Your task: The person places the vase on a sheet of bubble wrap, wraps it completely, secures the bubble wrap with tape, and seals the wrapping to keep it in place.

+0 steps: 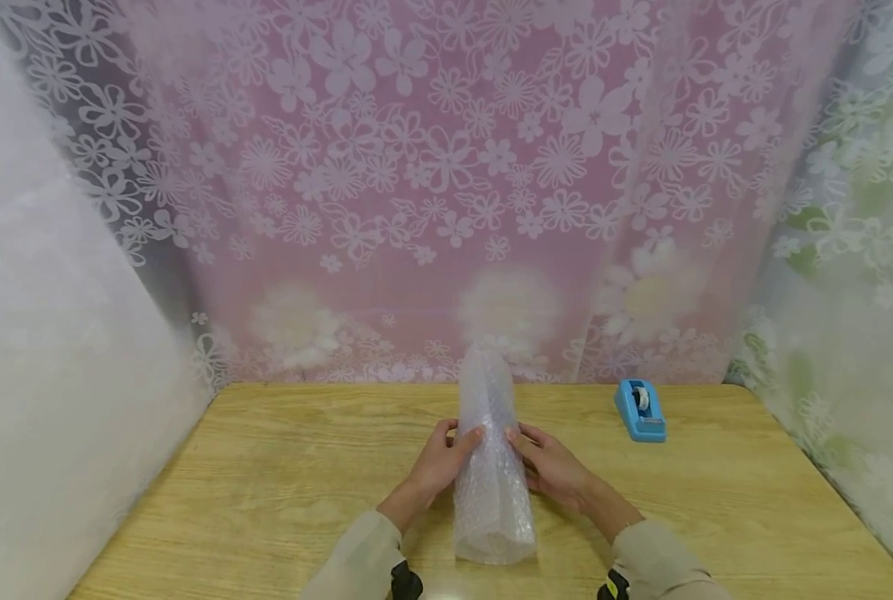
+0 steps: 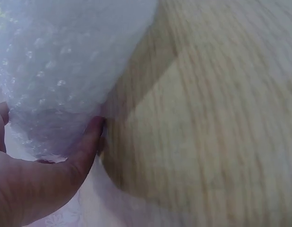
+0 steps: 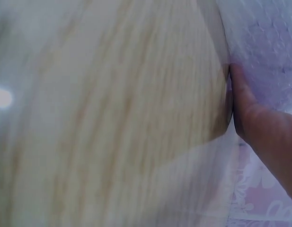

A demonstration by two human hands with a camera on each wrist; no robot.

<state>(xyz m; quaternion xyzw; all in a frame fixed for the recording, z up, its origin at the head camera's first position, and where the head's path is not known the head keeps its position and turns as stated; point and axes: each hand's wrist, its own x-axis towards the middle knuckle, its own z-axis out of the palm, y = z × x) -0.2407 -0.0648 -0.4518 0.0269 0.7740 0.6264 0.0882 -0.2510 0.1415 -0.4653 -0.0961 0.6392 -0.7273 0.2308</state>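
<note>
A roll of clear bubble wrap (image 1: 494,475) stretches front to back over the middle of the table, its near end showing an opening. My left hand (image 1: 444,458) grips its left side, with the thumb on top and the fingers at the side. On the opposite side my right hand (image 1: 555,471) holds it the same way. In the left wrist view, the left hand (image 2: 46,184) bends around the bubbly plastic. The right wrist view shows the right hand (image 3: 264,123) against the wrap (image 3: 273,52). What lies inside the roll, if anything, cannot be made out.
A blue tape dispenser (image 1: 641,412) with a small roll of tape stands at the back right of the wooden table (image 1: 289,483). Behind the table's far edge hangs a pink flowered curtain (image 1: 416,208). Pale sheets (image 1: 64,292) close off both sides.
</note>
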